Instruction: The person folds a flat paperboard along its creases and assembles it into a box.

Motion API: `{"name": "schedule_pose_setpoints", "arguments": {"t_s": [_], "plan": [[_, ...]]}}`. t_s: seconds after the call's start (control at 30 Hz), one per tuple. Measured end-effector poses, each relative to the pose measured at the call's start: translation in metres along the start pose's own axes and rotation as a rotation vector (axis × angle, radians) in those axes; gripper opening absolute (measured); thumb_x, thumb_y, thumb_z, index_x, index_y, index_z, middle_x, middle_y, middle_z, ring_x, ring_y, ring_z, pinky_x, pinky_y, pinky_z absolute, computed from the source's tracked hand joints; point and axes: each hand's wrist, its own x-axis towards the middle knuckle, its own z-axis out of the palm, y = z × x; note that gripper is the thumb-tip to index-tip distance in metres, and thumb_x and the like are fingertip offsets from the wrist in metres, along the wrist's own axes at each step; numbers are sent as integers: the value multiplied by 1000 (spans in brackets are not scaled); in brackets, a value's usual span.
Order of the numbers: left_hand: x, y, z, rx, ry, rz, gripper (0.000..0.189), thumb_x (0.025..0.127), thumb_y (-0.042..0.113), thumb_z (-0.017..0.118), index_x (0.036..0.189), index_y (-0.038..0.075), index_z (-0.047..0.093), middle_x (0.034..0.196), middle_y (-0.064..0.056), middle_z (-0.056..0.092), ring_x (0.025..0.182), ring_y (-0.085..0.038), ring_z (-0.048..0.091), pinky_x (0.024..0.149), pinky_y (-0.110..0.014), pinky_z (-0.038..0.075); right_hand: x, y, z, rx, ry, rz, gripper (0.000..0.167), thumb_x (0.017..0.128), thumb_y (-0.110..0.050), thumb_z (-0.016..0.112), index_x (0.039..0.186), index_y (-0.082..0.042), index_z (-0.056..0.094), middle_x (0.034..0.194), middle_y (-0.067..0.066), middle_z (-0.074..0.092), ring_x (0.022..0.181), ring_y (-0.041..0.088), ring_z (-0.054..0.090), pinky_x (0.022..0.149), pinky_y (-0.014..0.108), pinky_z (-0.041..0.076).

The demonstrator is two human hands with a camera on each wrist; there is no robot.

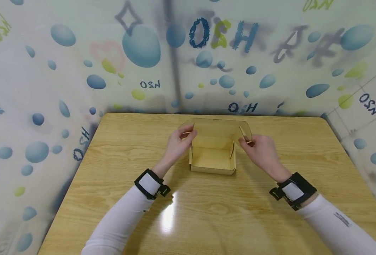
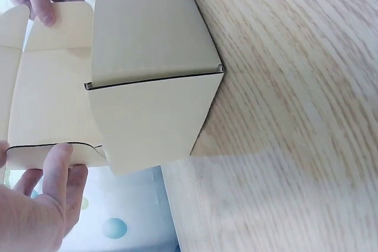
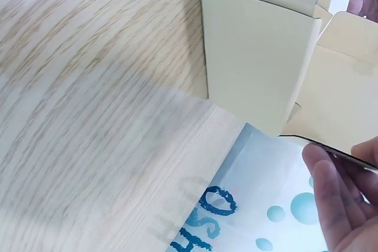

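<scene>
A small cardboard box (image 1: 213, 170) sits on the table with its lid (image 1: 218, 129) raised at the back and its inside bare. My left hand (image 1: 179, 140) pinches the lid's left side flap; in the left wrist view the fingers (image 2: 58, 166) lie along that flap, outside the box's side wall (image 2: 156, 122). On the other side, my right hand (image 1: 261, 150) pinches the right side flap (image 1: 245, 134) between thumb and fingers. The right wrist view shows these fingers (image 3: 328, 184) under the flap's edge, beside the box's outer wall (image 3: 257, 57).
The wood-grain table (image 1: 111, 156) reaches back to a patterned curtain (image 1: 137, 92) with blue drops and letters. Another stretch of curtain (image 1: 359, 120) hangs along the right side. Each wrist wears a black strap (image 1: 149, 184) with a small camera.
</scene>
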Motion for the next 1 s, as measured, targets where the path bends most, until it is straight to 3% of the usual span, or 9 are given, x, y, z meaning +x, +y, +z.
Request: {"name": "schedule_pose_setpoints", "arguments": {"t_s": [0.07,0.17,0.33,0.5,0.67,0.8,1.0], "plan": [[1,1,1,-12,9,-12,48,109,31,59,151,9,57,152,-13,60,137,-31,61,102,-48,61,1,-2,0,9,-14,15,32,102,-15,65,73,-3,73,59,12,69,42,2,39,46,20,29],[3,2,2,-23,21,-18,48,109,31,57,150,5,57,150,-15,61,136,-31,62,101,-49,62,2,-4,2,28,-13,20,29,102,-14,66,80,0,78,62,14,72,43,0,42,46,20,30],[4,2,2,-24,24,-23,46,109,30,58,148,6,59,149,-15,61,137,-30,61,99,-49,62,3,-8,6,46,-8,52,23,100,-13,68,89,3,81,66,17,74,49,6,51,47,20,33],[4,2,3,-21,16,-27,46,109,31,58,149,7,58,150,-14,61,138,-30,61,100,-49,62,5,-12,6,112,-35,114,21,99,-13,68,98,3,81,82,22,80,60,12,65,47,20,41],[5,1,2,-23,4,-17,48,109,31,58,151,6,56,151,-15,60,138,-31,61,99,-47,63,6,-17,5,192,-64,185,23,99,-15,68,99,3,81,93,24,81,75,29,79,49,20,46],[5,1,2,-23,3,-12,48,109,30,58,150,5,56,151,-15,60,137,-31,61,98,-46,63,7,-18,4,217,-88,222,26,100,-18,68,101,5,81,98,26,80,79,38,80,46,22,43],[5,1,2,-20,-4,-3,49,109,30,58,151,3,55,151,-16,60,138,-32,60,95,-44,64,6,-18,5,220,-114,237,30,101,-23,68,104,5,80,101,27,80,81,38,80,47,22,43]]}}
